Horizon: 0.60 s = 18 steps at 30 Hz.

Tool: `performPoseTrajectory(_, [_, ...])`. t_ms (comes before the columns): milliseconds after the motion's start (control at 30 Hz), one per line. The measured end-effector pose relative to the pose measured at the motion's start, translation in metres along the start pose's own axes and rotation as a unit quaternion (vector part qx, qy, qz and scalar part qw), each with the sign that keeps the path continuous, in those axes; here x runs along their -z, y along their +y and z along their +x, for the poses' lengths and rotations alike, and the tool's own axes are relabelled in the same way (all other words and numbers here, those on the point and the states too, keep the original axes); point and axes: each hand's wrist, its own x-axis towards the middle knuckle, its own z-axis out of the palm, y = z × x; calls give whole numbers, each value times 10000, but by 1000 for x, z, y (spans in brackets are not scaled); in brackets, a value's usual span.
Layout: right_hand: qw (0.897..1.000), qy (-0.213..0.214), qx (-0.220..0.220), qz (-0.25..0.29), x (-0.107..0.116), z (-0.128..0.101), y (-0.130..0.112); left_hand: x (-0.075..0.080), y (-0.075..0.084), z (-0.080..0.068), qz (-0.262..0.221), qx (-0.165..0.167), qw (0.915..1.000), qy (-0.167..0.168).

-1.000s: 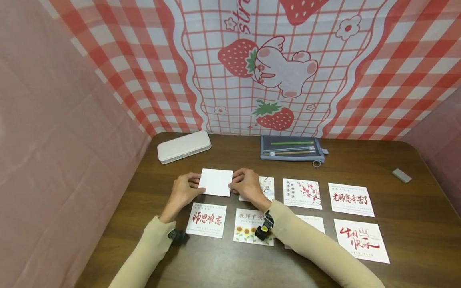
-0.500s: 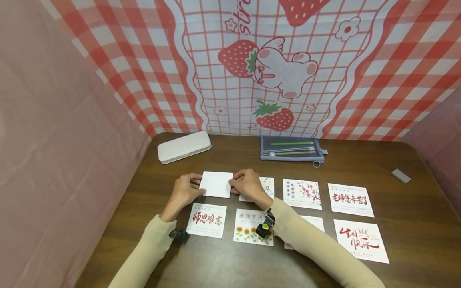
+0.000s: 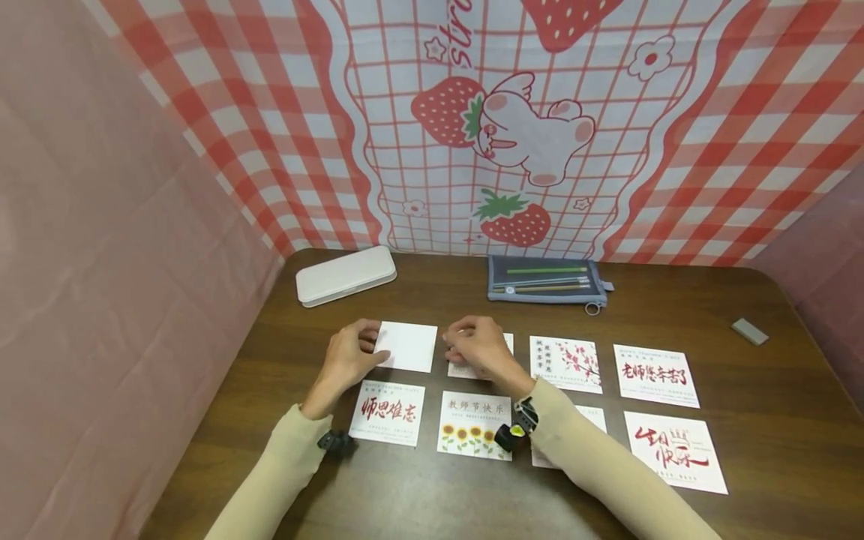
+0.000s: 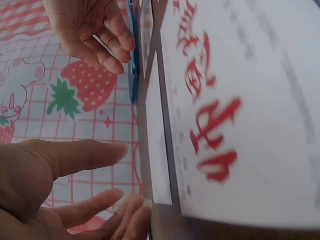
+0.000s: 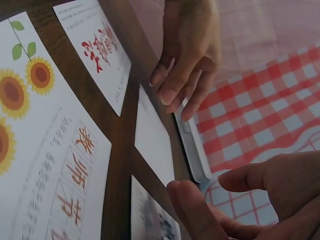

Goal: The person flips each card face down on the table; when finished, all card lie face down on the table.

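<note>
A blank white card (image 3: pixel 406 346) lies flat on the table at the left of the back row of cards. By its left edge is my left hand (image 3: pixel 351 356), thumb and fingers spread apart; in the head view the thumb tip overlaps the card's corner. Whether it touches is unclear. To the right of the blank card, my right hand (image 3: pixel 481 346) hovers over a printed card (image 3: pixel 508 345), partly covering it, thumb and fingers apart and holding nothing. In the right wrist view, a gap shows between the left hand's thumb (image 5: pixel 170 95) and the blank card (image 5: pixel 154 137).
Nearer me lie a red-lettered card (image 3: pixel 385 412) and a sunflower card (image 3: pixel 475 425). Several more cards, including a plum-blossom card (image 3: pixel 567 365), continue rightward. Behind them are a white case (image 3: pixel 346 276) and a mesh pencil pouch (image 3: pixel 547 279). A grey eraser (image 3: pixel 751 331) sits far right.
The blank card has shifted slightly toward me and settled on the table. My right hand has let go of its right edge and moved rightward; the left hand stays beside it.
</note>
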Motion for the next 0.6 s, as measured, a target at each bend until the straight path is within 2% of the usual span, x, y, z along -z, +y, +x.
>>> performPoseTrajectory(200, [9998,75,39,-203,20,-8,-1,-10,12,-2,-467,-313,9983,-139])
performPoseTrajectory(433, [9980,-3,605,-206,41,-16,6,-30,30,-4,-810,-569,9945,-331])
performPoseTrajectory(600, [9977,17,628,-237,57,-24,10,-44,44,-4,-1024,-776,9904,-517])
